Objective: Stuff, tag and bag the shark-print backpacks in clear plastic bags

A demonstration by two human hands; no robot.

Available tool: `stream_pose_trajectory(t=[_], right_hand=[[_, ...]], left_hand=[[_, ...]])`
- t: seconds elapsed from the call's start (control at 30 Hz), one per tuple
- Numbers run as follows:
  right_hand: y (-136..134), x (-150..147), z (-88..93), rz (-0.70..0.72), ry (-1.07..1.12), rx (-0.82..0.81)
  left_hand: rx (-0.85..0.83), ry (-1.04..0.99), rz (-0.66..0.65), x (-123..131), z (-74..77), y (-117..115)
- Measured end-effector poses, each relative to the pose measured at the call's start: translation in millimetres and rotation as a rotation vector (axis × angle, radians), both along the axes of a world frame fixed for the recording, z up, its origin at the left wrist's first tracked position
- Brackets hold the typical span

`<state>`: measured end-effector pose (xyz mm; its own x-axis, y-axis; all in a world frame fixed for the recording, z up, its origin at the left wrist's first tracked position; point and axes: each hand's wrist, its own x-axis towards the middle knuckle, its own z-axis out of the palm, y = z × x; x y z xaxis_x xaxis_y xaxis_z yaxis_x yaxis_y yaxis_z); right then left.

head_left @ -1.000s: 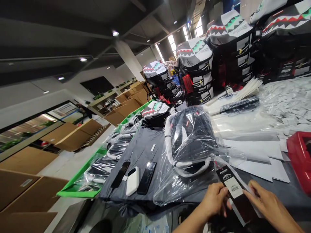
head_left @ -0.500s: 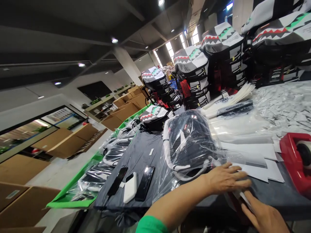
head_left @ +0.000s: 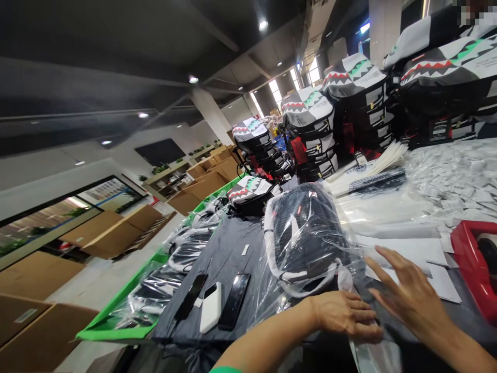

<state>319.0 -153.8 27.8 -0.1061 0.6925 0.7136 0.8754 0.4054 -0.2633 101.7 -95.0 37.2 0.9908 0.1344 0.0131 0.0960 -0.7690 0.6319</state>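
A dark backpack (head_left: 306, 233) with white trim lies inside a clear plastic bag (head_left: 258, 290) on the dark-covered table. My left hand (head_left: 347, 313) is at the near right end of this bag, its fingers pressed together and bent over the loose plastic. Some of that plastic hangs below the hand, past the table edge. To the right, my right hand (head_left: 411, 295) is held up open with fingers apart and nothing in it, close to white paper sheets (head_left: 444, 282).
Two dark phones (head_left: 234, 301) and a white power bank (head_left: 210, 307) lie left of the bag. A green-edged bin (head_left: 116, 334) holds bagged backpacks. Stacks of patterned backpacks (head_left: 308, 111) stand behind. A red tape dispenser (head_left: 468, 264) sits at the right.
My right hand has come up from the table's near edge and opened. My left hand has shifted slightly left and down, its fingers drawing together over the plastic. The view has tilted slightly.
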Motion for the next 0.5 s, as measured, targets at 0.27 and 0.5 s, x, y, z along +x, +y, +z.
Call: stream_pose_trajectory(t=[0.27, 0.5], right_hand=[[94, 16, 69.6, 0.013, 0.351, 0.101], [50, 18, 31.1, 0.011, 0.321, 0.115]], left_hand=[[-0.026, -0.26, 0.971, 20, 27.6, 22], [0.213, -0.101, 1.013, 94, 12.0, 121]])
